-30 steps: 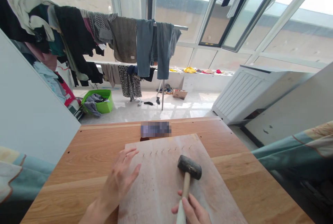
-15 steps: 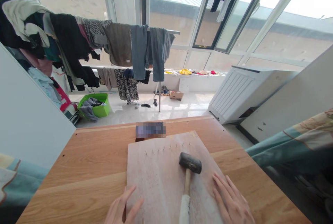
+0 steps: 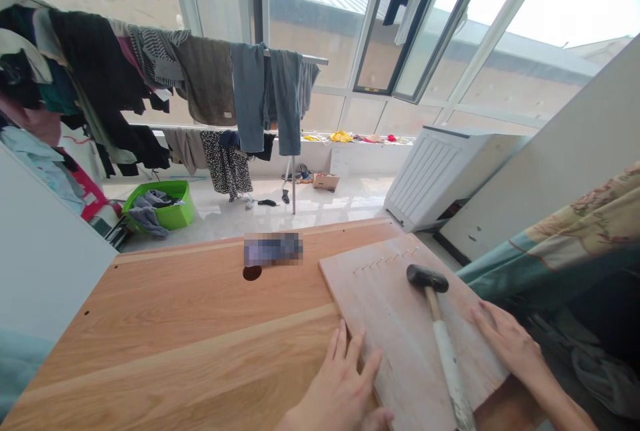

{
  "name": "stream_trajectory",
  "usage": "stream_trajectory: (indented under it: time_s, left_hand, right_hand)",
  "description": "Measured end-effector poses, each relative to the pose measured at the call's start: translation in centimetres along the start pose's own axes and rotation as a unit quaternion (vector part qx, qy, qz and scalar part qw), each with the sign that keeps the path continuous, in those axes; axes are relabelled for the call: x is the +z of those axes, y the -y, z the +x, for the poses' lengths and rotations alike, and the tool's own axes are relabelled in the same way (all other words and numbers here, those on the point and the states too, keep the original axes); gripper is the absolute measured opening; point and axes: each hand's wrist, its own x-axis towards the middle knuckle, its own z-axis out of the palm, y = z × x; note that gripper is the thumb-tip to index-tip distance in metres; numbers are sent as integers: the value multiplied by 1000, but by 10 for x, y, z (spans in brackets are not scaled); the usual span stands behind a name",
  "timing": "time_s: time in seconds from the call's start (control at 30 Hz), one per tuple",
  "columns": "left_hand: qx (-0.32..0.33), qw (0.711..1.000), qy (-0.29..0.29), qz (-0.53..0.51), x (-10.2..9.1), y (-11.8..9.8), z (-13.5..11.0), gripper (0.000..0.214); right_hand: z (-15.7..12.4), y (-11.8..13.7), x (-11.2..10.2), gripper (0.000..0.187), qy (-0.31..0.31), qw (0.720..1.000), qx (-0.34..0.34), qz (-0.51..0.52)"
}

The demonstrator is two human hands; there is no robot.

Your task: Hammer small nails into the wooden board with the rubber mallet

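Observation:
A pale wooden board (image 3: 385,317) lies slanted on the right of the table. A row of several thin nails (image 3: 385,261) stands up from it near its far edge. On the board rests a mallet with a black head (image 3: 427,279) and a pale handle, touched by neither hand. My left hand (image 3: 345,377) has its fingers spread along the board's left edge. At the right edge, my right hand (image 3: 510,341) grips the board, its fingertips over the top surface; its thumb is hidden.
The wooden table (image 3: 200,331) has a dark round hole (image 3: 252,273) beside a blurred-out flat object (image 3: 273,249). Beyond it stand a green tub (image 3: 173,211) with clothes, a laundry rack (image 3: 294,184) and a white cabinet (image 3: 420,171). A curtain (image 3: 530,251) hangs close on the right.
The board, with the mallet on it, has shifted right and turned on the table, and both hands have moved right with it. The camera view has also swung slightly right.

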Motion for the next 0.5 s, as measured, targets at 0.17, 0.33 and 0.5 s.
stream_trajectory:
  time_s: [0.17, 0.33, 0.5]
  left_hand:
    - [-30, 999, -11, 9, -15, -3, 4, 69]
    - [-81, 992, -66, 67, -18, 11, -24, 59]
    - [-62, 958, -189, 208, -26, 44, -95, 56]
  right_hand:
    - [-3, 4, -4, 64, 11, 1000, 20, 13]
    - [-26, 29, -1, 58, -6, 999, -23, 28]
    - [-74, 72, -1, 44, 3, 992, -114, 61]
